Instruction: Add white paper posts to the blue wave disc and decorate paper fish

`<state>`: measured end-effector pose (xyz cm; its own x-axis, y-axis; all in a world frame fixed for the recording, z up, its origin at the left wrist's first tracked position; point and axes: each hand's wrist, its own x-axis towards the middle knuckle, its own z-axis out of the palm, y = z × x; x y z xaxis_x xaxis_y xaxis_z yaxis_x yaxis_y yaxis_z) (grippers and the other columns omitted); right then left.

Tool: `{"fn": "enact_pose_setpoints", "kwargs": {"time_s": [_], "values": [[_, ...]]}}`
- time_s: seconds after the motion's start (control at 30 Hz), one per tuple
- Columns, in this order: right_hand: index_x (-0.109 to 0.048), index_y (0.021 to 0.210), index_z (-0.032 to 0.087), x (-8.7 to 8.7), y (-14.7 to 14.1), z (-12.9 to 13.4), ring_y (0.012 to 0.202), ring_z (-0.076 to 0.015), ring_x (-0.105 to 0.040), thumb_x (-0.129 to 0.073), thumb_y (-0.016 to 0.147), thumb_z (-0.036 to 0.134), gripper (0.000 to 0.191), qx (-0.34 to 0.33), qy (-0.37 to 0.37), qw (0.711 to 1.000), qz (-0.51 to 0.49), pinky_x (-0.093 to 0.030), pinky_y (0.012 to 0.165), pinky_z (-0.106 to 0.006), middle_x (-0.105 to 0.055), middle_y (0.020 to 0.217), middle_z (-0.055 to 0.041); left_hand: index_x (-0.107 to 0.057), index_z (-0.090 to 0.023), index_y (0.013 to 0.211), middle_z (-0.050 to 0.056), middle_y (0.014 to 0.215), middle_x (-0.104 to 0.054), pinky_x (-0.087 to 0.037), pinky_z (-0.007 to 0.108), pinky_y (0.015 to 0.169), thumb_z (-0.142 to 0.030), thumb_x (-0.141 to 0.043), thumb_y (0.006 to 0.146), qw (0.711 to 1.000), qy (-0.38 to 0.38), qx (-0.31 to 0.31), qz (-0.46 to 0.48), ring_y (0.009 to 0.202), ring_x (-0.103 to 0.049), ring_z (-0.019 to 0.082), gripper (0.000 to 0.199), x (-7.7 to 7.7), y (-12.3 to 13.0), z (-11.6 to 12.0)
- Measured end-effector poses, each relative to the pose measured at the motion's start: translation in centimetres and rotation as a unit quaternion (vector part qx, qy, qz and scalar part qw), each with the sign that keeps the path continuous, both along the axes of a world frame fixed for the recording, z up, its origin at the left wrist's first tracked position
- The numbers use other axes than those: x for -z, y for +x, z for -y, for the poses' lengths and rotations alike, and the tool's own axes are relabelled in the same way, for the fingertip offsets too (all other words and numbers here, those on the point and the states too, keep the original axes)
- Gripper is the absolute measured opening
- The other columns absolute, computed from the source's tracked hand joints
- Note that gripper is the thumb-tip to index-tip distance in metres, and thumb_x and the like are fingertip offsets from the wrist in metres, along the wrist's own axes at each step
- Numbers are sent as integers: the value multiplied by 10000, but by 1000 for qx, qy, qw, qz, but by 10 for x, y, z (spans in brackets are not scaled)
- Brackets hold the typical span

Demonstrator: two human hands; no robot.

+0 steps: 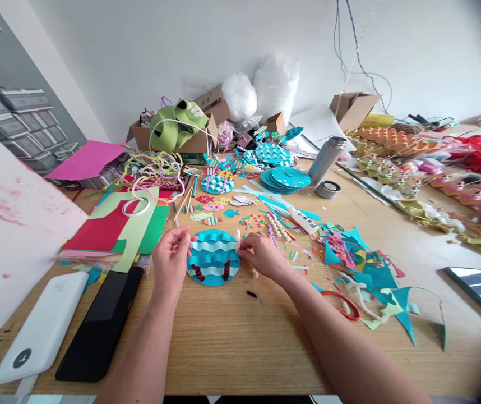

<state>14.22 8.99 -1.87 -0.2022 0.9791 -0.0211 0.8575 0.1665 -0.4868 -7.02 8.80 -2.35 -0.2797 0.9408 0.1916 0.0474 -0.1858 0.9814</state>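
Note:
A round blue paper disc lies on the table, crossed by wavy strips of blue and pale blue paper. Two dark brown curled pipe cleaners stand on its lower part. At the disc's right edge, my right hand pinches a curled white pipe cleaner. My left hand is by the upper left edge, thumb and fingers drawn together; whatever is between them is hidden. Close to the right wrist are more curled pipe cleaners and a white glue bottle.
Paper fish, stacked blue discs and a steel flask stand beyond the disc. Coloured paper and a black phone lie left. Red-handled scissors sit among scraps at right.

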Motion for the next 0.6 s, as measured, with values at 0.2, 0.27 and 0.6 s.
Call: {"fn": "enact_pose_setpoints", "kwargs": {"time_s": [0.2, 0.27, 0.6], "values": [[-714, 791, 186, 2, 1, 0, 912, -195, -572, -637, 806, 192, 79, 4, 5, 1000, 2, -359, 795, -275, -686, 880, -49, -662, -157, 938, 32, 733, -695, -446, 212, 527, -323, -671, 758, 1000, 5, -4, 4, 663, -634, 150, 246, -1, -1, 1], [-714, 798, 187, 3, 2, 0, 920, -200, -569, -633, 814, 210, 86, 6, 8, 1000, -1, -359, 799, -280, -686, 884, -50, -663, -160, 940, 32, 734, -694, -446, 213, 528, -322, -673, 756, 1000, 3, -4, 4, 677, -642, 156, 246, -1, -1, 1], [-720, 813, 186, 5, 1, 1, 916, -194, -565, -626, 826, 237, 108, 13, 15, 1000, 19, -355, 819, -286, -684, 870, -54, -662, -156, 951, 37, 742, -699, -449, 220, 540, -338, -665, 761, 1000, -1, -4, -6, 652, -626, 148, 263, 1, -1, -1]]}}
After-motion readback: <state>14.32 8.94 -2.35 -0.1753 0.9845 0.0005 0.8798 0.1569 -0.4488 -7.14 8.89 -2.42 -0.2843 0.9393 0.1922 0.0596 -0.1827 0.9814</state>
